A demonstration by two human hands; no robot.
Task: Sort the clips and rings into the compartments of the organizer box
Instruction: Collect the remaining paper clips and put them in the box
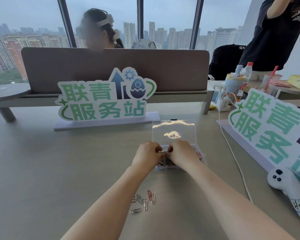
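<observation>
Both hands met over the near-left compartment of the clear organizer box [200, 157], its lid [174, 131] raised. The left hand [148, 155] and right hand [182, 153] had fingers curled, seemingly pinching one clip between them. Loose paper clips [143, 201] lay on the counter [59, 170], nearer, between the forearms.
</observation>
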